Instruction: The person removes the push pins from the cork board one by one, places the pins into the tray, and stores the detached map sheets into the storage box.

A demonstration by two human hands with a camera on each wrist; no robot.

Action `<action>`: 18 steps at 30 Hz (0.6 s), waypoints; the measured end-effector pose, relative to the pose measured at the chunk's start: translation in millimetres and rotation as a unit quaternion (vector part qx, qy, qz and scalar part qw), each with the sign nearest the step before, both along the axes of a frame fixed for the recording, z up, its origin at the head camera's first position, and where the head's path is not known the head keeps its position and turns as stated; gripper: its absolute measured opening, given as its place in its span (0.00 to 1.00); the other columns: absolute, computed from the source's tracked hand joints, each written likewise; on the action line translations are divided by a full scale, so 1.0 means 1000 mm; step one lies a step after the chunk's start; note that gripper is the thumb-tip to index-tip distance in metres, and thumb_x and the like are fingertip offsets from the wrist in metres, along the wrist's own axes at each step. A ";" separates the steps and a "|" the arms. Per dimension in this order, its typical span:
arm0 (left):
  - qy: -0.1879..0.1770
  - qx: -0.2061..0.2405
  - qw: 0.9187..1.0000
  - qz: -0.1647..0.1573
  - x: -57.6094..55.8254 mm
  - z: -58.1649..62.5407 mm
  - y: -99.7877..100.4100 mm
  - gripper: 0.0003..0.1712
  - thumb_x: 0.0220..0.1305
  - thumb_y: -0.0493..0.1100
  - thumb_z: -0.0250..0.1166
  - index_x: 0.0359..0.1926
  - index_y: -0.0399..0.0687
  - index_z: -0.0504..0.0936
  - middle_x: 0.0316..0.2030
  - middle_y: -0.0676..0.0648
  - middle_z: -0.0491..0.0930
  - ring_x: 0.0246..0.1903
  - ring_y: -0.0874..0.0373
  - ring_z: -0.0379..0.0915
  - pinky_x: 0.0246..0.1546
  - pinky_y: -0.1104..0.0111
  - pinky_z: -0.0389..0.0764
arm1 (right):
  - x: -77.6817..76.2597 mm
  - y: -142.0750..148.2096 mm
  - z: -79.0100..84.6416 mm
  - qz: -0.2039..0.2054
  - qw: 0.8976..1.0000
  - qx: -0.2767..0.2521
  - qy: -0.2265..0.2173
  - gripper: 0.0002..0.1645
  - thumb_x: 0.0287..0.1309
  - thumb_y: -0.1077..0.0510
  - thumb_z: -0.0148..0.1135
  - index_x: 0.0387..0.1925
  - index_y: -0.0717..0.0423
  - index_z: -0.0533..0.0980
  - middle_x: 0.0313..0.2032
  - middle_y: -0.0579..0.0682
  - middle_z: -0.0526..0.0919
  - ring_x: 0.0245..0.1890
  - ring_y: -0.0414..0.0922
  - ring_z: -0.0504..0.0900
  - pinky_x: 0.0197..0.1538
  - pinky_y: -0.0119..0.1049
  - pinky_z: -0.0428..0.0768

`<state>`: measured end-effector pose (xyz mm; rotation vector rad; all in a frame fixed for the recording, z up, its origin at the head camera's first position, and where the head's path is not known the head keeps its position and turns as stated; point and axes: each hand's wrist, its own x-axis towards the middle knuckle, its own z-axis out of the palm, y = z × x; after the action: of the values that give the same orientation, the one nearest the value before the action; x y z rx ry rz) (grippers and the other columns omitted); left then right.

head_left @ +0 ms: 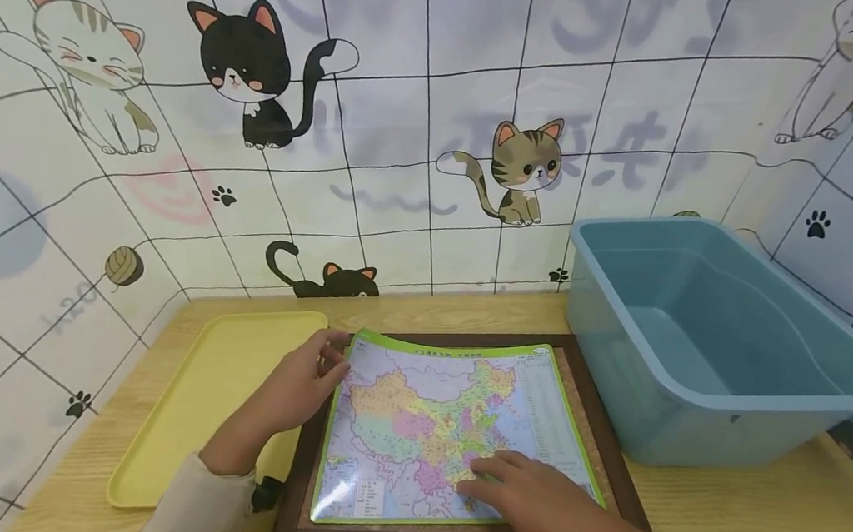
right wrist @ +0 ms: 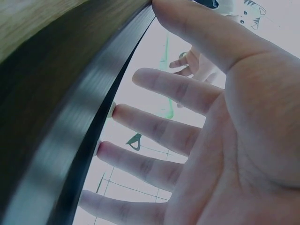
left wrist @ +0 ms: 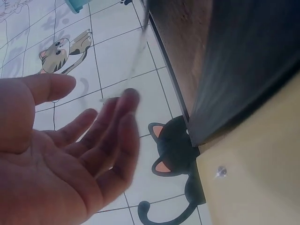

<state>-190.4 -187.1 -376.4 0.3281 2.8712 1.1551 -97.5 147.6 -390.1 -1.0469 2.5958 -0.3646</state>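
Note:
A map of China [head_left: 421, 433] with a green border lies over a cork board in a dark brown wooden frame [head_left: 614, 406]. Its surface is glossy, and its top edge curves slightly. At its upper left corner is my left hand [head_left: 304, 382], fingers loosely bent. The left wrist view shows the thumb [left wrist: 51, 88] apart from those fingers and nothing in the palm. My right hand [head_left: 558, 510] is over the map's lower right part, fingers spread. In the right wrist view its fingers [right wrist: 154, 131] are nearly straight, tips close along a dark edge [right wrist: 89, 126].
A yellow tray [head_left: 199, 390] lies left of the frame, partly behind my left forearm. To the right stands a deep blue-grey plastic tub [head_left: 658, 384]. Behind the wooden table [head_left: 722, 523] rises a wall covering [head_left: 406, 147] printed with cartoon cats.

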 end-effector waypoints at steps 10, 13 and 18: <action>0.021 0.050 0.998 0.007 0.003 0.011 0.004 0.23 0.68 0.40 0.66 0.63 0.50 0.76 0.43 0.47 0.78 0.41 0.54 0.77 0.34 0.70 0.78 | 0.001 -0.001 0.001 -0.006 1.000 0.004 -0.002 0.38 0.52 0.38 0.73 0.65 0.33 0.72 0.67 0.42 0.73 0.67 0.53 0.72 0.57 0.53 0.79; 0.024 0.051 0.998 0.011 0.005 0.013 0.006 0.21 0.67 0.40 0.67 0.60 0.50 0.80 0.40 0.48 0.79 0.39 0.55 0.76 0.31 0.71 0.77 | 0.001 -0.001 0.002 -0.012 1.000 0.007 -0.011 0.38 0.52 0.39 0.73 0.65 0.32 0.72 0.67 0.41 0.73 0.68 0.54 0.72 0.59 0.54 0.78; 0.033 0.052 0.998 0.019 0.006 0.014 0.009 0.18 0.66 0.39 0.67 0.56 0.48 0.83 0.38 0.48 0.79 0.38 0.55 0.76 0.30 0.72 0.76 | 0.001 0.000 0.002 -0.015 1.000 0.004 -0.016 0.37 0.53 0.39 0.73 0.65 0.32 0.72 0.67 0.41 0.73 0.68 0.54 0.71 0.60 0.55 0.77</action>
<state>-184.3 -177.9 -362.0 0.3223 2.8923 1.3284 -96.4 147.2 -387.8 -0.9915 2.5859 -0.3749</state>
